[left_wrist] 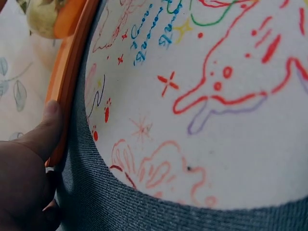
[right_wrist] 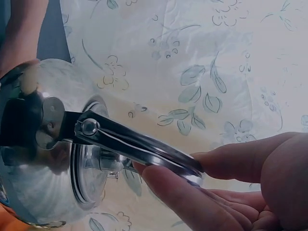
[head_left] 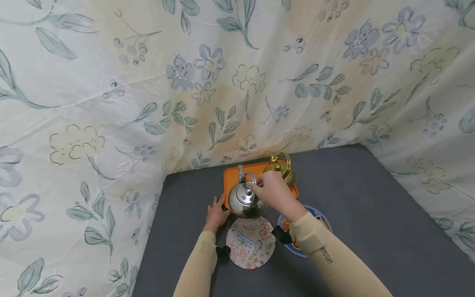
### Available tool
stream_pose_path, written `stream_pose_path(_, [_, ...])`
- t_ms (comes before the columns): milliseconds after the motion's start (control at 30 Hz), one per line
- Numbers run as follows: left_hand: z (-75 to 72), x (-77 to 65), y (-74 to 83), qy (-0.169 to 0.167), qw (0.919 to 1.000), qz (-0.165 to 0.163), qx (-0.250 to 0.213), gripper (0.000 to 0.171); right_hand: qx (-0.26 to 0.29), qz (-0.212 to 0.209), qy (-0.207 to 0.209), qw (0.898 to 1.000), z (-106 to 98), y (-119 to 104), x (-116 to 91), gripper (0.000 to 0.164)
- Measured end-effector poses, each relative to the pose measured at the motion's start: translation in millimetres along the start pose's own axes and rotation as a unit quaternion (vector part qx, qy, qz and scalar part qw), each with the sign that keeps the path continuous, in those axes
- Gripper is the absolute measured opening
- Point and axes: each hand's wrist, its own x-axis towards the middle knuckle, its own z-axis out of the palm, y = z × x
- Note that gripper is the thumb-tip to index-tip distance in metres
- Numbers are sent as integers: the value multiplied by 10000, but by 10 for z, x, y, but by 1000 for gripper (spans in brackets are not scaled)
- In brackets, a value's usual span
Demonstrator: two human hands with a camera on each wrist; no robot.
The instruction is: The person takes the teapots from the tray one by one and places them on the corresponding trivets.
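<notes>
Hanging behind the grey table [head_left: 356, 206] is floral cloth [head_left: 259, 49]

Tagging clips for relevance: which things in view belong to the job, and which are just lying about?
In use, judging by contact:
silver kettle, handle held by the right hand
orange tray, edge touched by the left hand

Probably just lying about:
gold kettle
white round mat (uncertain)
blue round mat
</notes>
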Motion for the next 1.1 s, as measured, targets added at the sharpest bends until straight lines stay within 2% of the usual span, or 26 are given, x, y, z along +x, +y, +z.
stream_pose_path(300, [-17, 28, -7, -125, 9999, -41, 101, 76, 195, -17, -20, 9998, 120, 37, -173, 51])
stream_pose_path(533, [-13, 72, -12, -147, 9996, -157, 192, 77, 270, -24, -86, 9996, 291, 123, -297, 50])
stream_pose_path(833, [9, 76, -16, -224, 9996, 171, 59, 87, 332, 76, -183, 9993, 492, 217, -420, 44])
stream_pose_path(1100, [11, 57, -36, -172, 9998, 23, -5, 86, 341, 110, -279, 9990, 645, 301, -440, 52])
